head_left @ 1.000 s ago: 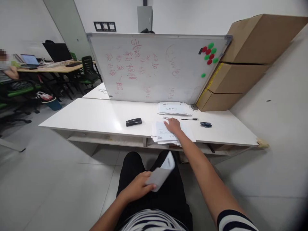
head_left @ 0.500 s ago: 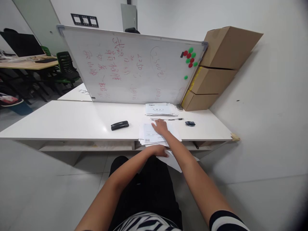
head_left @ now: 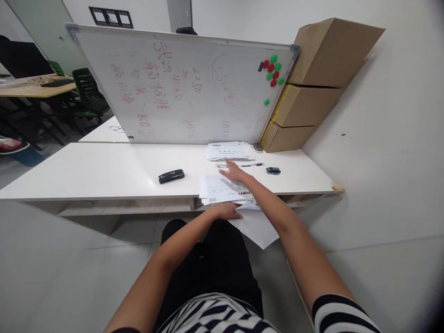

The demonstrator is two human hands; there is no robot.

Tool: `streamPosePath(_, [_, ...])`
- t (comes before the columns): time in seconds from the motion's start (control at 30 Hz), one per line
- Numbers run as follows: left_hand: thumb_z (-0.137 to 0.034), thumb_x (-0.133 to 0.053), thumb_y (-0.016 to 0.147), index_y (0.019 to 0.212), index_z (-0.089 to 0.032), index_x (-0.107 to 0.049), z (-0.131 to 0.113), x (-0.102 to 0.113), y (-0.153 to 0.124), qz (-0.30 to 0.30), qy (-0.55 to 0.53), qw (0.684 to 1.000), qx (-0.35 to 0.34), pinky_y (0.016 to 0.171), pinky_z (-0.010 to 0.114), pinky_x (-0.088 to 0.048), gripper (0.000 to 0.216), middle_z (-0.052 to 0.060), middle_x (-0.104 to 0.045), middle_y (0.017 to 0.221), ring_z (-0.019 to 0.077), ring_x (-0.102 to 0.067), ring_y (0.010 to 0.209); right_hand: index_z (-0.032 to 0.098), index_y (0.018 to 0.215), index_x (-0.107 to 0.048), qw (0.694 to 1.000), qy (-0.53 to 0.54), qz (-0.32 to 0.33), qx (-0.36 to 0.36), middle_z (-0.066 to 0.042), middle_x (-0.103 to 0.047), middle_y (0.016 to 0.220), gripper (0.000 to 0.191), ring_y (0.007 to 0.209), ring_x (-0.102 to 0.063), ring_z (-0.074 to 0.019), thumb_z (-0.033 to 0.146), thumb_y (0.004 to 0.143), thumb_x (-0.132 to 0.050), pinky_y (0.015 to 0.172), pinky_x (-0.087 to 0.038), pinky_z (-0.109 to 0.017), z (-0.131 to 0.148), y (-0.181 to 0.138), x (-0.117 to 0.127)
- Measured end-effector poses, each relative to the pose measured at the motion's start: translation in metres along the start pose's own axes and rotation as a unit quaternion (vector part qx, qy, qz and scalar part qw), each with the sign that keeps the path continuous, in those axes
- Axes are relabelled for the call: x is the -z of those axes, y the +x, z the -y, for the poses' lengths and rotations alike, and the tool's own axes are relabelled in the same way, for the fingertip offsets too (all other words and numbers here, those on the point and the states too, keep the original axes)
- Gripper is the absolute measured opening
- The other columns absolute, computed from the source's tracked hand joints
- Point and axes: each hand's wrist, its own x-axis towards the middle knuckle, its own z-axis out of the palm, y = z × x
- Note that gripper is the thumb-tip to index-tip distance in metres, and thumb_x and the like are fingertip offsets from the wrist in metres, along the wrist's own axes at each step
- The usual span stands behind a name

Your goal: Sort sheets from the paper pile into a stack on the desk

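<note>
My right hand hovers over the near pile of printed papers with its thumb and fingers apart, holding nothing. Below the desk's front edge, my left hand grips white sheets of paper that hang down towards the right; how many sheets is unclear. The near pile lies at the desk edge, its top page marked PONY. Behind it is a second stack of papers, against the whiteboard. A thin pen-like item lies between the two piles.
A black stapler lies left of the papers, and a small dark object to their right. The whiteboard leans along the white desk's back. Three stacked cardboard boxes stand at the right by the wall.
My right hand has lifted off the near pile and its fingers have spread. The paper in my left hand hangs out more visibly to the right. The camera view has shifted slightly.
</note>
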Motion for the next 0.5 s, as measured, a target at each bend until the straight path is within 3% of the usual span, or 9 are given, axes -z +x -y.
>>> streamPosePath(0.1, [-0.046,-0.053,0.084,0.107,-0.021,-0.068,0.002,-0.012,-0.047,-0.053,-0.102,0.992,-0.052,0.085,0.031,-0.047,0.038,0.005,-0.071,0.104,0.0223,-0.065,0.092,0.026,0.153,-0.006,0.982,0.168,-0.084,0.014,-0.008,-0.010,0.160,0.086,0.146,-0.013,-0.0282,0.069,0.087,-0.038,0.116,-0.015,-0.048,-0.009,-0.056,0.042])
streamPosePath(0.17, [-0.048,-0.051,0.085,0.098,-0.021,-0.069,0.011,-0.021,-0.086,-0.110,-0.165,0.979,-0.051,0.085,0.031,-0.048,0.036,0.003,-0.071,0.098,0.0216,-0.065,0.089,0.033,0.152,-0.010,0.959,0.251,-0.125,0.040,-0.004,-0.020,0.158,0.075,0.145,-0.019,-0.0251,0.068,0.089,-0.033,0.117,-0.014,-0.048,-0.019,-0.116,0.060])
streamPosePath(0.23, [-0.051,-0.053,0.085,0.098,-0.020,-0.069,0.023,-0.028,-0.121,-0.170,-0.254,0.952,0.004,0.088,0.033,-0.049,0.037,0.004,-0.071,0.099,0.0231,-0.065,0.093,0.035,0.150,-0.018,0.930,0.329,-0.146,0.069,-0.003,-0.030,0.155,0.070,0.144,-0.021,-0.0235,0.068,0.090,-0.030,0.117,-0.015,-0.046,-0.027,-0.177,0.059])
streamPosePath(0.3, [-0.051,-0.060,0.080,0.101,-0.018,-0.069,0.033,-0.031,-0.146,-0.235,-0.334,0.910,0.067,0.088,0.036,-0.050,0.041,0.006,-0.072,0.101,0.0258,-0.065,0.097,0.033,0.150,-0.021,0.896,0.412,-0.141,0.086,-0.006,-0.034,0.153,0.078,0.143,-0.026,-0.0258,0.075,0.084,-0.034,0.116,-0.020,-0.047,-0.028,-0.226,0.038])
streamPosePath(0.37, [-0.050,-0.068,0.074,0.107,-0.017,-0.067,0.037,-0.032,-0.157,-0.285,-0.383,0.872,0.106,0.089,0.037,-0.050,0.047,0.008,-0.071,0.107,0.0279,-0.064,0.103,0.034,0.150,-0.020,0.872,0.468,-0.135,0.056,-0.008,-0.034,0.153,0.089,0.140,-0.032,-0.0274,0.075,0.077,-0.049,0.112,-0.028,-0.048,-0.019,-0.254,0.003])
streamPosePath(0.43, [-0.048,-0.074,0.069,0.112,-0.016,-0.065,0.037,-0.032,-0.158,-0.312,-0.409,0.850,0.117,0.091,0.038,-0.050,0.054,0.009,-0.069,0.113,0.0290,-0.062,0.107,0.032,0.150,-0.021,0.844,0.524,-0.112,0.014,-0.012,-0.038,0.150,0.094,0.134,-0.041,-0.0291,0.069,0.074,-0.061,0.106,-0.038,-0.048,-0.002,-0.263,-0.035])
streamPosePath(0.5, [-0.047,-0.076,0.066,0.113,-0.016,-0.065,0.034,-0.034,-0.154,-0.317,-0.425,0.840,0.115,0.092,0.039,-0.050,0.058,0.010,-0.068,0.115,0.0295,-0.062,0.107,0.026,0.145,-0.035,0.820,0.556,-0.125,-0.058,-0.015,-0.051,0.140,0.083,0.124,-0.053,-0.0298,0.061,0.077,-0.065,0.100,-0.044,-0.046,0.017,-0.262,-0.065])
